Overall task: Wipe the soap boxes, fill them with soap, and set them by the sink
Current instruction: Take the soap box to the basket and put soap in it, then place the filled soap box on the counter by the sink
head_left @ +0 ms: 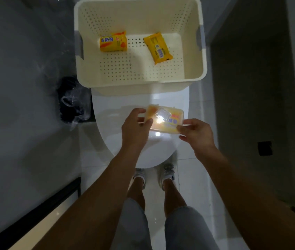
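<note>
A perforated cream basket [193,56] was set on the toilet [125,141], with two wrapped soap bars [113,43] [158,48] inside. Above the lid, a clear soap box [164,120] holding soap was pinched by the left hand [134,129] and right hand [197,135].

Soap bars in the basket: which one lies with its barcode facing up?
The right-hand soap bar, lying askew, shows its barcode. The left-hand soap bar shows its printed front instead. Both lie in the basket.
</note>
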{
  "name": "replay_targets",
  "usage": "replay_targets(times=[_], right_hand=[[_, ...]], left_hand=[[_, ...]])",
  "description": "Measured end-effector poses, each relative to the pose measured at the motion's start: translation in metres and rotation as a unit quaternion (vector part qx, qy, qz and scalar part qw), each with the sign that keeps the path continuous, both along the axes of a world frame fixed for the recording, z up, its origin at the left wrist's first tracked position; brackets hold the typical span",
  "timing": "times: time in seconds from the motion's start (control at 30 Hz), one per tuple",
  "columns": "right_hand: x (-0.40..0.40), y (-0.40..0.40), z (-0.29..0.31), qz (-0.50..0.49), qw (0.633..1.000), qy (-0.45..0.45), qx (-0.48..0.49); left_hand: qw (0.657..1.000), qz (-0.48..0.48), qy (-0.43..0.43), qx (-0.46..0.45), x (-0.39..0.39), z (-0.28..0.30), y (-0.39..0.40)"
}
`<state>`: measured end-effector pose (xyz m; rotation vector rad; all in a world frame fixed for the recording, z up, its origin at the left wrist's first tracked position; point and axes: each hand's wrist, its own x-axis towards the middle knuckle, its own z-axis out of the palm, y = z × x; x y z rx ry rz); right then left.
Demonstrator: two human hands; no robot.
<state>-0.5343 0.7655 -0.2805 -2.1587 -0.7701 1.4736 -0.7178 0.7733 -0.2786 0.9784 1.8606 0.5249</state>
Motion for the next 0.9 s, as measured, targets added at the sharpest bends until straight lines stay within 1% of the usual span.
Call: replay_targets(times=[0.07, 0.17, 0.27, 0.33, 0.47, 0.6, 0.77, 0.9], right_hand=[[0.004, 0.004, 0.027, -0.014, 1.000, 0.014, 0.022], [0.011, 0.014, 0.077, -0.046, 0.994, 0.059, 0.074], [0.018, 0.025, 0.131, -0.063, 0.982, 0.104, 0.144], [0.020, 0.031, 0.169, -0.072, 0.971, 0.118, 0.194], [0.023, 0.036, 0.243, -0.097, 0.949, 0.112, 0.278], [0.035, 0.027, 0.306, -0.120, 0.930, 0.109, 0.331], [0.058, 0.002, 0.360, -0.170, 0.904, 0.118, 0.374], [0.089, -0.021, 0.390, -0.202, 0.888, 0.115, 0.397]], left_hand=[[1.000, -0.002, -0.017, 0.020, 0.002, 0.023, 0.005], [0.998, -0.005, -0.026, 0.064, 0.004, 0.071, 0.015], [0.993, -0.019, -0.039, 0.110, 0.006, 0.126, 0.032], [0.989, -0.022, -0.069, 0.130, 0.009, 0.166, 0.046], [0.976, -0.070, -0.108, 0.175, 0.017, 0.250, 0.068], [0.959, -0.104, -0.162, 0.209, 0.031, 0.312, 0.076], [0.939, -0.142, -0.213, 0.230, 0.062, 0.370, 0.072], [0.926, -0.161, -0.242, 0.242, 0.101, 0.399, 0.062]])
